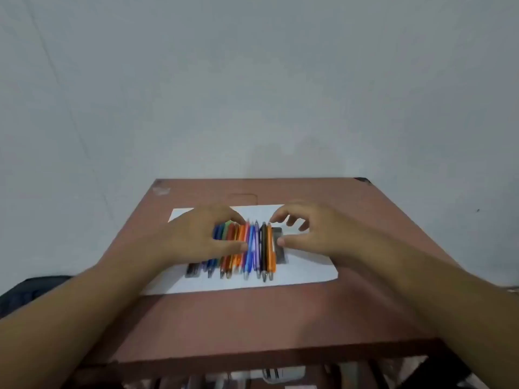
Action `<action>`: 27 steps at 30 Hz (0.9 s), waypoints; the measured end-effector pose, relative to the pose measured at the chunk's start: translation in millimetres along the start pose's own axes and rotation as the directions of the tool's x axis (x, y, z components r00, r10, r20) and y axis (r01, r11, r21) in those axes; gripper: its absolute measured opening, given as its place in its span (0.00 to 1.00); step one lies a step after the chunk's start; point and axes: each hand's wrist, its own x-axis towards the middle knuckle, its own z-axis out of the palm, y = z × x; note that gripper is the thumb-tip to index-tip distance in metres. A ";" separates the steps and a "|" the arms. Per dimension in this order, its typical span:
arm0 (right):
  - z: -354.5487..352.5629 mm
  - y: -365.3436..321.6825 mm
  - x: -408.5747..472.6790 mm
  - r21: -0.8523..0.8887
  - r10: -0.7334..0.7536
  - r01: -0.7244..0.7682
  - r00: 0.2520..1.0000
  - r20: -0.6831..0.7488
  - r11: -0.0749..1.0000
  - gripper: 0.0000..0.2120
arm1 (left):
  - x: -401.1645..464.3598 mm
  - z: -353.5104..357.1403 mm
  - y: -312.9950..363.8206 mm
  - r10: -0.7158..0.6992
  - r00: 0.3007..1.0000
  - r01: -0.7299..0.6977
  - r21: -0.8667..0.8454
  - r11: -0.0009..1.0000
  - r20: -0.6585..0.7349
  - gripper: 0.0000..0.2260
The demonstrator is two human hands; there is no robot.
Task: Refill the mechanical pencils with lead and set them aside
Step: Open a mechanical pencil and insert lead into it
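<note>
A row of mechanical pencils (247, 248) lies side by side on one white sheet of paper (306, 269) at the middle of the reddish-brown bench (252, 318), tips toward 6 o'clock. About eleven or twelve barrels show; blur and the left hand prevent an exact count. From 9 o'clock to 3 o'clock the colours run blue, green, red-orange, orange, blue, purple, black (263, 249) and orange (271, 252). Two small dark lead cases flank the row: one (193, 270) at its 9 o'clock end near the tips, one (280, 247) touching its 3 o'clock side.

Two hands reach in from 6 o'clock with bare forearms. The left hand (196, 237) hovers palm down over the row's 9 o'clock half, its fingers (234, 217) curved toward the pencils' far ends and its thumb by the middle barrels; whether it actually grips a pencil cannot be told. The right hand (311, 234) sits at the row's 3 o'clock side, fingers (280, 217) loosely curled and spread, thumb tip at the dark case beside the orange pencil, nothing visibly held.

At 8 o'clock off the bench edge lies a dark bag (31, 290).
</note>
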 end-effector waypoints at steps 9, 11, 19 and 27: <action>18.3 1.1 -16.2 -0.072 -0.054 0.052 0.998 -0.030 0.996 0.14 | -17.4 14.1 -3.5 0.024 1.000 -0.025 -0.023 0.999 -0.020 0.29; 15.9 -0.3 -15.5 -0.084 -0.081 0.079 0.996 -0.025 0.993 0.13 | -17.0 13.5 -2.9 0.026 0.999 -0.027 -0.021 0.999 -0.020 0.30; 12.3 -8.6 -12.3 -0.198 -0.329 0.353 0.933 0.144 0.914 0.09 | -14.7 12.0 -2.6 0.038 0.999 -0.038 -0.020 0.999 -0.008 0.29; 14.8 4.7 1.9 -0.253 -0.553 0.572 0.820 0.151 0.780 0.07 | -10.9 8.6 -8.5 0.014 1.000 -0.014 -0.077 0.997 0.008 0.28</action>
